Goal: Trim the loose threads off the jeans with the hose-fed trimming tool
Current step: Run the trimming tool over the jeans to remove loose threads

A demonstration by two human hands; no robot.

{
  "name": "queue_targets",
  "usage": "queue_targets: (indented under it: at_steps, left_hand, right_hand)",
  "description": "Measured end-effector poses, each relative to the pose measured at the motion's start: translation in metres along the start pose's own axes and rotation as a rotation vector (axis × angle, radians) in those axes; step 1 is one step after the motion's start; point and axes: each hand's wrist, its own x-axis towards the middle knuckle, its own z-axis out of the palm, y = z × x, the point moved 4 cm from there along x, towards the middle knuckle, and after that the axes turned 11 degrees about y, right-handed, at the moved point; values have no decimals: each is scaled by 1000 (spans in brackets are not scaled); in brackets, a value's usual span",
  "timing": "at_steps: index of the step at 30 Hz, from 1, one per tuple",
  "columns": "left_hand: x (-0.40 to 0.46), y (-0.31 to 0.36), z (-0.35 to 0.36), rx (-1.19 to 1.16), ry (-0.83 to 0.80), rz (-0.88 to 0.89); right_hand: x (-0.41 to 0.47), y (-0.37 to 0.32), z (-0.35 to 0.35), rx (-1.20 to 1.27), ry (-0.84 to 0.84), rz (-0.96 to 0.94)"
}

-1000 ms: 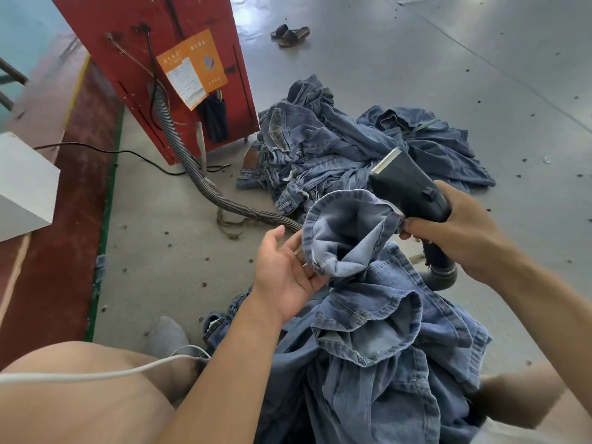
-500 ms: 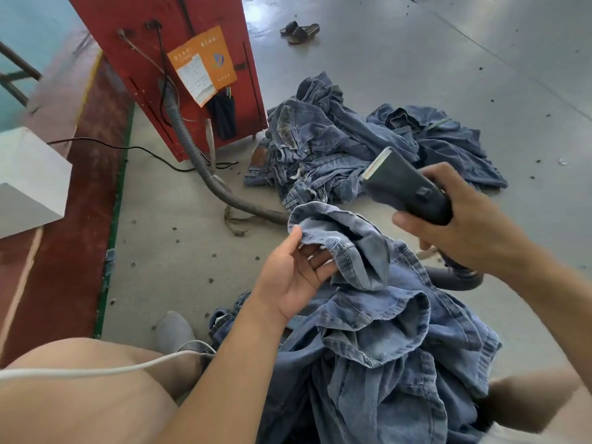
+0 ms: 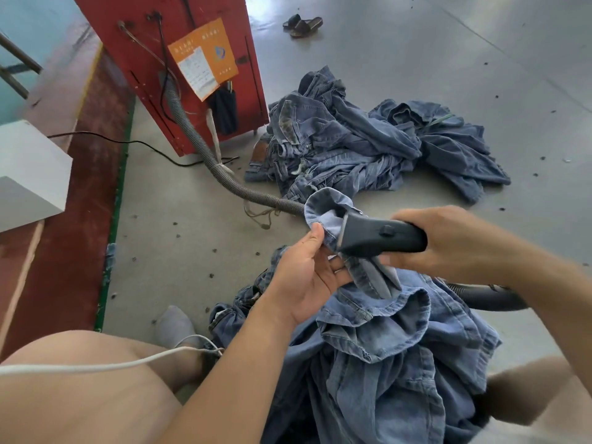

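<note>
I'm holding the trimming tool (image 3: 381,233) wrapped tight in my right hand (image 3: 448,241), fist closed around the dark handle, head pointing toward the red cabinet (image 3: 179,59). My left hand (image 3: 307,274) is pinching the jeans hem (image 3: 326,209) between thumb and fingers, presenting the turned-out cuff to the tool's blade edge; the two are touching or nearly so, hard to say since the fabric is folding over the head. The rest of these jeans (image 3: 384,347) is bunching in my lap, on the near side away from the cabinet. The hose (image 3: 224,177) is running from the cabinet across the floor toward the cuff, and a second stretch (image 3: 480,296) is trailing out under my right forearm. A pile of other jeans (image 3: 368,145) is lying just right of the cabinet. To do this pass well, I'm judging: keeping the hem taut and flat with the left hand, running the head along the stitched edge only, keeping fingertips off the blade side, letting suction lift the threads rather than pressing in.
</note>
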Motion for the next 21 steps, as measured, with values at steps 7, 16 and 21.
queue_targets:
  at_steps: [7,16,21]
  left_hand:
    - [-1,4,-1,-28,-42,-40]
    - [12,5,-26,3,154,-38]
    - [12,15,-36,-50,239,-94]
  right_hand:
    - [-4,14,-32,176,11,99]
    - [8,0,5,72,96,51]
    - [13,22,-14,161,238,211]
